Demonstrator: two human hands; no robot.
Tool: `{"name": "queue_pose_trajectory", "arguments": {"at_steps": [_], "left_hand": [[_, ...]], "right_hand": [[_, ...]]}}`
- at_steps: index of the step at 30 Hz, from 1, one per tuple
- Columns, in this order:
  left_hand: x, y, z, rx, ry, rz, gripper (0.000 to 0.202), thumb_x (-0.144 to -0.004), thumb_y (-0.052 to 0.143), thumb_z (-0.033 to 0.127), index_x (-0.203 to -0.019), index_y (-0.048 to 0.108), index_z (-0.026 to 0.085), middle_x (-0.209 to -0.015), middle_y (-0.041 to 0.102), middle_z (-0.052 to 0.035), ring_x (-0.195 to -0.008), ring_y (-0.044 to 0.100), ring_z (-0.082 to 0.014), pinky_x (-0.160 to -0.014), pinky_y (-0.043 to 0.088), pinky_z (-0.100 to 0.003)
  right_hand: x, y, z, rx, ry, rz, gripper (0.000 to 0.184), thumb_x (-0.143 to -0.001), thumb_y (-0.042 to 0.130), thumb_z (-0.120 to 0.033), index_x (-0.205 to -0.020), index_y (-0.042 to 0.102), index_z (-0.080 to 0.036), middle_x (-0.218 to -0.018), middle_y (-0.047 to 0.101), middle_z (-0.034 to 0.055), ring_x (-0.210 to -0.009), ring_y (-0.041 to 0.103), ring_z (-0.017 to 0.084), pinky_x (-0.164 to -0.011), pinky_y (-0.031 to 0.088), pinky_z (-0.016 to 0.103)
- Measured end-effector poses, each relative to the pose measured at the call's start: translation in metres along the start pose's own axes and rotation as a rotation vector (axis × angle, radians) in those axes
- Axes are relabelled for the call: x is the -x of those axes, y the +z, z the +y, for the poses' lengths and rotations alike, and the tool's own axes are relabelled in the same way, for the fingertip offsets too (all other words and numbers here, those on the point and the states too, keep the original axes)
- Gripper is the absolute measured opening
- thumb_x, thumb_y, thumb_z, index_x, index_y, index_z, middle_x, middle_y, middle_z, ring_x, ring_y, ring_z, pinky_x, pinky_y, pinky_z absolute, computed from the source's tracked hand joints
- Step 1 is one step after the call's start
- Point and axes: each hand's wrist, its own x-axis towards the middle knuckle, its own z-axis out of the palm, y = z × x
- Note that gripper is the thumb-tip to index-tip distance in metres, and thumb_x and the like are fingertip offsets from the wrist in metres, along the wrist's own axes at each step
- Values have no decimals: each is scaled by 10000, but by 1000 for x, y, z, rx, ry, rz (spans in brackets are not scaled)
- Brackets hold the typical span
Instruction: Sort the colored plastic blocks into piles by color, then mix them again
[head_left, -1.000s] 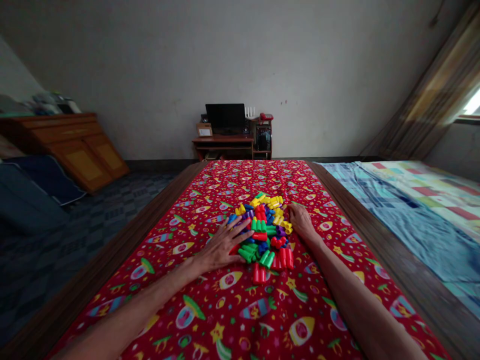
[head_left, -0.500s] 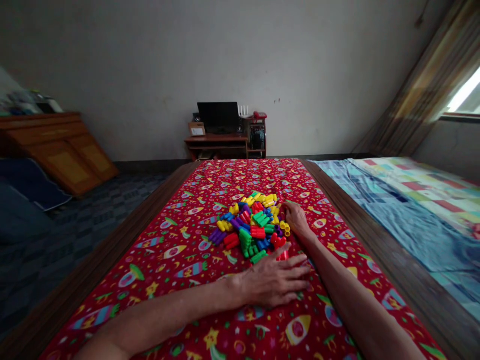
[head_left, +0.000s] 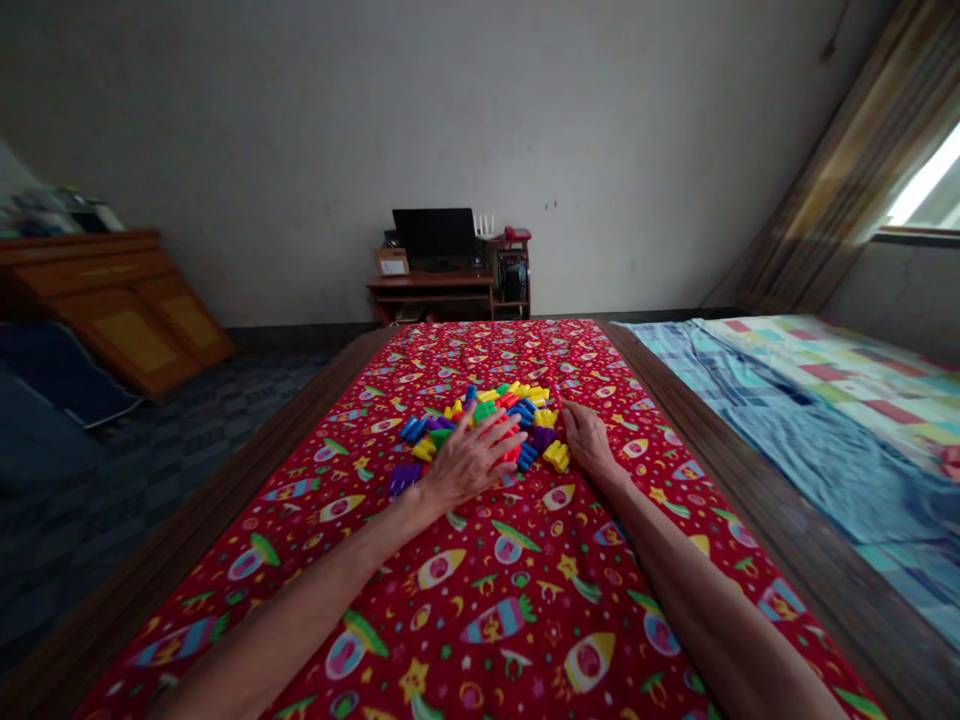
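Note:
A loose pile of plastic building blocks in red, yellow, green, blue and purple lies on a red patterned cloth (head_left: 495, 620). My left hand (head_left: 469, 458) lies over the front of the pile with its fingers spread, covering some of the blocks. Purple blocks (head_left: 406, 479) sit just left of its wrist. At the pile's right edge rests my right hand (head_left: 587, 436), fingers loosely curved towards the blocks; whether they hold anything is hidden. Yellow blocks (head_left: 556, 456) are close beside it, and more yellow blocks (head_left: 531, 393) form the far edge of the pile.
The cloth covers a long table with dark wooden edges (head_left: 694, 455). To the right is a bed with a blue cover (head_left: 795, 440). A desk with a monitor (head_left: 435, 236) stands against the far wall, and a wooden cabinet (head_left: 142, 330) stands at the left.
My left hand has moved forward and left from the near right side onto the pile. The front blocks have shifted away from me. My right hand has barely moved.

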Motion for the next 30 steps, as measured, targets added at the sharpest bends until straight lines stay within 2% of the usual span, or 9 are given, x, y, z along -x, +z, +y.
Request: {"name": "queue_pose_trajectory", "arguments": {"at_steps": [3,5,8,10,15,17,20,25,30], "left_hand": [[26,-11,-17,-4,-220,110,462,-1001,268,427,-1404,455,302,-1513,411,-28,-1434,271,-261,-1183,102,-561],[49,-9,-33,0,-415,170,494,-1001,211,423,-1415,444,287,-1511,412,-45,-1442,252,-277,-1171,137,-570],[78,11,-53,84,-684,200,587,-984,163,487,-1437,411,208,-1504,406,-122,-1418,304,-304,-1140,246,-561],[85,27,-57,199,-766,185,626,-971,167,535,-1451,375,191,-1496,413,-138,-1414,318,-299,-1135,274,-554],[63,44,-51,501,-703,189,664,-963,131,562,-1455,352,175,-1500,407,-127,-1420,319,-233,-1175,266,-456],[47,43,-56,534,-697,237,668,-961,123,560,-1444,367,168,-1490,419,-127,-1428,300,-228,-1186,240,-453],[23,43,-80,532,-737,305,662,-961,96,527,-1415,409,160,-1472,446,-123,-1426,306,-219,-1192,226,-447],[-9,59,-121,630,-758,143,760,-938,26,543,-1334,520,122,-1387,545,-147,-1345,445,-254,-1138,329,-463],[-17,63,-124,782,-498,-10,836,-855,158,752,-1279,590,176,-1360,581,-99,-1333,459,-261,-1126,356,-434]], "right_hand": [[1,6,-5,-63,0,11,434,-962,314,-336,-1239,596,-156,-1243,630,147,-1201,545,238,-1024,408,409],[2,14,-9,-88,-1,-13,482,-976,287,-385,-1323,540,-166,-1365,544,151,-1328,431,255,-1085,348,467],[5,29,-17,-128,-9,-82,517,-979,288,-445,-1377,499,-192,-1451,454,145,-1409,313,270,-1125,280,527],[10,36,-28,-160,-11,-149,518,-974,302,-475,-1363,519,-210,-1446,461,141,-1406,319,283,-1125,272,548],[9,32,-51,-258,-26,-171,550,-985,235,-507,-1303,571,-210,-1335,575,124,-1299,474,256,-1072,374,438],[-8,24,-49,-265,17,-102,575,-992,191,-505,-1231,610,-193,-1227,642,124,-1167,575,241,-980,444,376],[-46,19,-35,-204,75,-41,579,-988,204,-518,-1096,663,-181,-1039,700,114,-995,636,234,-866,479,339],[-87,43,-22,-126,31,-330,489,-1000,264,-394,-927,696,-176,-865,711,75,-854,653,201,-802,486,304],[-71,56,-33,-208,-77,-452,426,-984,335,-419,-978,708,-213,-906,724,34,-866,657,186,-797,486,274]]}}
